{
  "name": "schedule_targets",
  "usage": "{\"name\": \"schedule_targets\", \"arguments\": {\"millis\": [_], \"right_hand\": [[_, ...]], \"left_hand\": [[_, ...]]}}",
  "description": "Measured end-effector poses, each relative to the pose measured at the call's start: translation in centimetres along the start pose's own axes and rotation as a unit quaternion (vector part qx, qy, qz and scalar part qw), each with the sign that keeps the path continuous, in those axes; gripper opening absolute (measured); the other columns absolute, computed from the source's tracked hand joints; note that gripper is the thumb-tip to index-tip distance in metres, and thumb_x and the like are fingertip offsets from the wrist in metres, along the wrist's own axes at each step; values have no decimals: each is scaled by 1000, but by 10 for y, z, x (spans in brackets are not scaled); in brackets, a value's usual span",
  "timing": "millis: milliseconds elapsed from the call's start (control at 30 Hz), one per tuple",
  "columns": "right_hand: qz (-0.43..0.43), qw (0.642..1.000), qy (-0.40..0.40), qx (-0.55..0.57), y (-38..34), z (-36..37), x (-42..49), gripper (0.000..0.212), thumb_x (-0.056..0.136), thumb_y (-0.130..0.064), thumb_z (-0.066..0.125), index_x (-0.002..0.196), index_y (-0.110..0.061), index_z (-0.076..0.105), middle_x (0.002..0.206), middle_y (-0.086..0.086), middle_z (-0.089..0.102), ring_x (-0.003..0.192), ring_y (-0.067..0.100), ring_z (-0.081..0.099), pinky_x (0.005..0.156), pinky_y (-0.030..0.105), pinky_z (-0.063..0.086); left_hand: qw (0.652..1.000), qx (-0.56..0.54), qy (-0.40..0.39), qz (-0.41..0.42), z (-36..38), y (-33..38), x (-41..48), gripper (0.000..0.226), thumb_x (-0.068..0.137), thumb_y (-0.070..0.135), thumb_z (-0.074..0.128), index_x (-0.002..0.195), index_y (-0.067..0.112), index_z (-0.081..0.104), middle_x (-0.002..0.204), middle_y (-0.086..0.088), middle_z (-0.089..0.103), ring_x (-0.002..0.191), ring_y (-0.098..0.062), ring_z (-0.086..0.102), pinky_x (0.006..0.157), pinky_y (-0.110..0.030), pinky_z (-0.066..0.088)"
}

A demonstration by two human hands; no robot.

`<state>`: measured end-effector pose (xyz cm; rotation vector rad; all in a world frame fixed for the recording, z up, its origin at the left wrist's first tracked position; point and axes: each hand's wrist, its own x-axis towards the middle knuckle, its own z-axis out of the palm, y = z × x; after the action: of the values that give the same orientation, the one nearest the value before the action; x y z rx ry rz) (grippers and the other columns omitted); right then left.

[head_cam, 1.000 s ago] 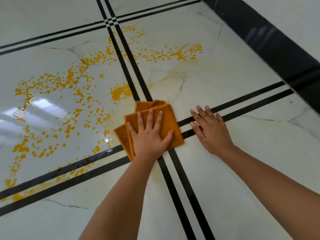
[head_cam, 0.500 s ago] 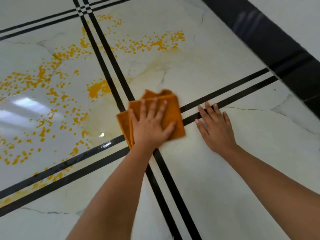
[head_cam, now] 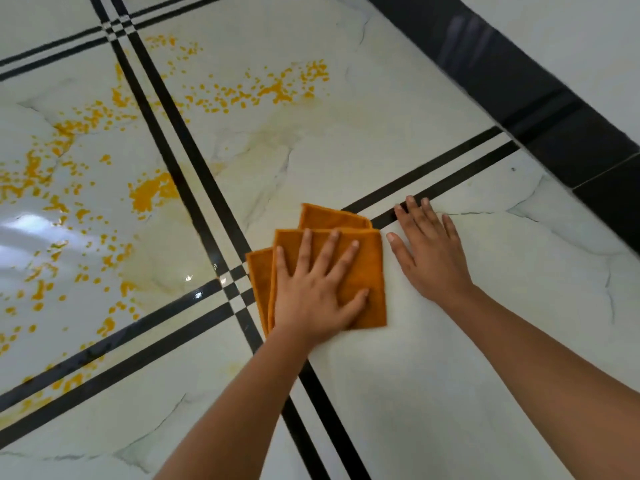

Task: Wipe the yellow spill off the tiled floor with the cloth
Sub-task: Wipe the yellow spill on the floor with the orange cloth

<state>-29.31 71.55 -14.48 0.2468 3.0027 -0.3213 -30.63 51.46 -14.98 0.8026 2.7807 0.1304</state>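
Head view. The left hand (head_cam: 311, 292) has no curled grip: its fingers lie flat and spread apart, pressing the folded orange cloth (head_cam: 370, 258) onto the tiled floor (head_cam: 450, 393). Over the last second the cloth has slid rightward off the crossing of black lines (head_cam: 235, 289). It now lies just beside the right hand (head_cam: 433, 251), which rests palm-down with straight fingers and holds nothing.

This looks like the return half of a wiping stroke, since it carries the cloth away from the yellow spill (head_cam: 149, 194). Most of the spill remains as droplets and blotches to the left and on the far side. A pale yellow smear (head_cam: 277, 140) marks ground probably already wiped.

The glossy marbled tiles throw back a bright glare (head_cam: 27, 230). A black skirting band (head_cam: 536, 109) meets a pale wall (head_cam: 571, 36) at the right.
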Motion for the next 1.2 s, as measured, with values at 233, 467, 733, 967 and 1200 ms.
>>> {"name": "schedule_targets", "arguments": {"millis": [233,467,733,967,1200], "right_hand": [[-117,993,-11,9,-33,5,-4,72,90,-59,1,147,-19,20,156,2,17,144,17,5,114,37,-2],[-228,973,-41,14,-100,18,-21,76,88,-58,-7,147,-19,21,156,2,18,144,16,5,113,35,-2],[-244,967,-73,25,-159,36,-36,69,88,-52,2,147,-21,20,156,-1,15,144,12,3,113,31,-3],[-256,964,-63,-22,-176,42,-35,75,87,-60,-3,147,-21,20,156,-1,15,143,12,1,114,36,-4],[-257,963,-71,-39,-184,50,-28,71,88,-58,1,147,-22,12,157,-3,13,142,11,-4,114,36,-2]], "left_hand": [[990,-31,51,-125,5,-13,-23,73,82,76,9,142,44,-17,156,7,-15,141,-27,-22,109,-58,-14],[965,-50,70,-247,5,-62,-76,74,80,75,8,144,44,-12,156,8,-12,141,-25,-22,109,-59,-12],[942,-62,68,-322,10,-110,-136,73,81,74,9,144,44,-11,156,8,-13,140,-24,-24,109,-59,-13],[944,-66,53,-320,4,-149,-138,73,81,75,11,143,46,-12,156,10,-12,141,-24,-22,109,-57,-16],[964,-49,50,-258,2,-167,-134,73,79,76,7,143,47,-12,157,9,-10,142,-23,-20,110,-57,-14]]}}
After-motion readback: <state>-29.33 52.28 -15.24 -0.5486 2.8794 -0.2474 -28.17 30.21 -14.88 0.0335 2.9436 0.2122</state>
